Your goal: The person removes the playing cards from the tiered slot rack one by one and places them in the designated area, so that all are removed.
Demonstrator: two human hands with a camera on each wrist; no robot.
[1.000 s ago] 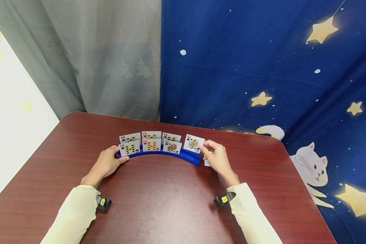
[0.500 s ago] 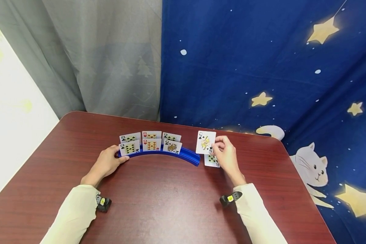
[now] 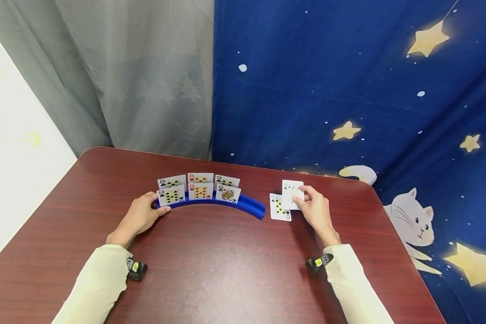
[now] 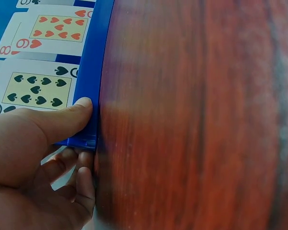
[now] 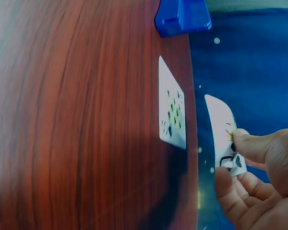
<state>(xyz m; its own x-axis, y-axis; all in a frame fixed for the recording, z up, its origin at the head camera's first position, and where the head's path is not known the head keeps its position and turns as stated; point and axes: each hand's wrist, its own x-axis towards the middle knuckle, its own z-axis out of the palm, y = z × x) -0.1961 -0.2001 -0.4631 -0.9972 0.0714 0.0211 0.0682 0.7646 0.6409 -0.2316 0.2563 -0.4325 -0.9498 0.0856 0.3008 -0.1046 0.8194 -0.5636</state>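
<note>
My left hand (image 3: pixel 139 216) grips the left end of a curved blue playing card holder (image 3: pixel 252 208). In the left wrist view its thumb lies on the front ledge, with fingers curled at the end. The nine of spades (image 4: pixel 36 88), nine of hearts (image 4: pixel 57 28) and a black queen (image 3: pixel 228 195) stand in the front row. Several more cards show behind them. My right hand (image 3: pixel 317 210) pinches a queen of spades (image 5: pixel 218 120) by its edge, raised above the table. Below and left of it, a black eight (image 3: pixel 278 213) lies face up, partly overlapped in the head view.
The reddish-brown wooden table (image 3: pixel 210 270) carries everything. The holder's right end holds no card. A blue star-print curtain (image 3: pixel 283 90) and a grey curtain (image 3: pixel 158 90) hang close behind the far edge. Each wrist wears a small black camera (image 3: pixel 137 270).
My right hand has carried the queen of spades rightward, away from the holder's right end, uncovering the black eight on the table. My left hand keeps its grip.
</note>
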